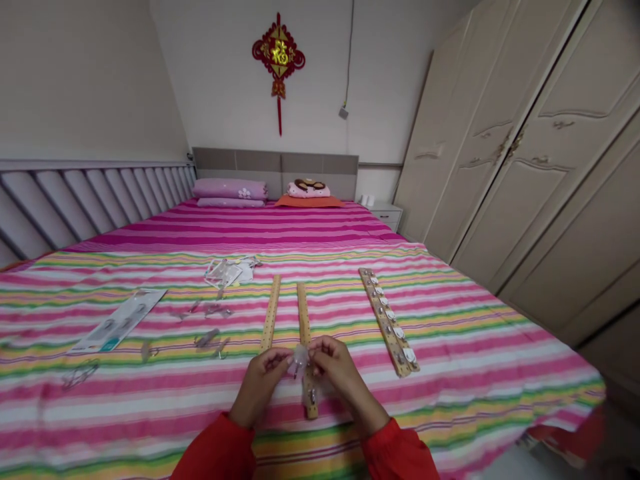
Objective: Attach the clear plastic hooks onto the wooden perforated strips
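Note:
My left hand (265,379) pinches the edge of a small transparent hook pad (299,360) with a metal hook on it. At the pad's other side, the fingers of my right hand (336,370) are pinched together, touching it or its film; which one is hard to make out. Both hands are over a narrow wooden strip with holes (303,313). Near that strip's front end sits a metal hook (313,396). Just left lies a second wooden strip (271,313), its near end close to my left hand.
Right of my hands lies a wooden strip (385,320) fitted with hooks and white discs. Loose transparent hooks (207,339), a hook package (120,320), wire rings (81,373) and a pile of cards (230,270) lie to the left on the striped bedspread (190,413).

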`<state>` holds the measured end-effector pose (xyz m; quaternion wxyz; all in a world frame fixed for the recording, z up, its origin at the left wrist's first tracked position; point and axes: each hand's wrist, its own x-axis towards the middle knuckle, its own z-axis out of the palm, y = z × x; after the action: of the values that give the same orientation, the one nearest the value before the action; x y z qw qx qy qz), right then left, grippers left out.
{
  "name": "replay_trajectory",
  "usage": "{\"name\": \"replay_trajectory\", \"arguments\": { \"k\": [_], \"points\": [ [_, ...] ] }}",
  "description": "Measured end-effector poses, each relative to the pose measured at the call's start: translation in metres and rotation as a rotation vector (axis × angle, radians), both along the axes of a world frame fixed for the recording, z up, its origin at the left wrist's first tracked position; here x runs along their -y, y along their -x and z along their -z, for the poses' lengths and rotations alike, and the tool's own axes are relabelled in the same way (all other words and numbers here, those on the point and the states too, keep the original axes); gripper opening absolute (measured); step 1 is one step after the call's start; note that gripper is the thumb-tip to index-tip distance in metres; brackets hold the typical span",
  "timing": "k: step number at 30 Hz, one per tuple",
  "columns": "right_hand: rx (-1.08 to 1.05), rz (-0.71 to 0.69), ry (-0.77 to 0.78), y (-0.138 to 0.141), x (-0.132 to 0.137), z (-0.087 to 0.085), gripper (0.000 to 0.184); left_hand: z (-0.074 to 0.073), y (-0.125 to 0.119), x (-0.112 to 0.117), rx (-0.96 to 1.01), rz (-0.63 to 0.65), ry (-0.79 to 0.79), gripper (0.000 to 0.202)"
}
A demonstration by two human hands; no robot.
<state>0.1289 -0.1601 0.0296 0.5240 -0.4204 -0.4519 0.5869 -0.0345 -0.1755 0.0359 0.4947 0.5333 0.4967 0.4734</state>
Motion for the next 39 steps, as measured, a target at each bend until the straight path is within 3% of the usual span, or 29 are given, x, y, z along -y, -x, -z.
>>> {"name": "replay_trajectory", "arguments": {
  "k": [6, 10, 21, 30, 39],
  "points": [
    [-0.030, 0.048, 0.012, -0.005, -0.018, 0.001, 0.021, -0.001, -0.012, -0.017, 0.018, -0.052, 0.015, 0.029],
    [-0.027, 0.063, 0.006, -0.008, -0.031, 0.006, 0.022, 0.006, -0.022, -0.036, 0.068, -0.120, 0.092, 0.034],
    [-0.077, 0.127, 0.009, -0.003, -0.061, 0.034, 0.017, 0.030, -0.032, -0.080, 0.077, -0.160, 0.079, 0.026],
    [-0.045, 0.208, 0.030, 0.002, -0.071, 0.061, 0.018, 0.046, -0.035, -0.092, 0.027, -0.191, 0.095, 0.018],
    [-0.025, 0.232, 0.030, 0.004, -0.074, 0.067, 0.016, 0.059, -0.035, -0.097, 0.019, -0.205, 0.150, 0.018]
  ]
}}
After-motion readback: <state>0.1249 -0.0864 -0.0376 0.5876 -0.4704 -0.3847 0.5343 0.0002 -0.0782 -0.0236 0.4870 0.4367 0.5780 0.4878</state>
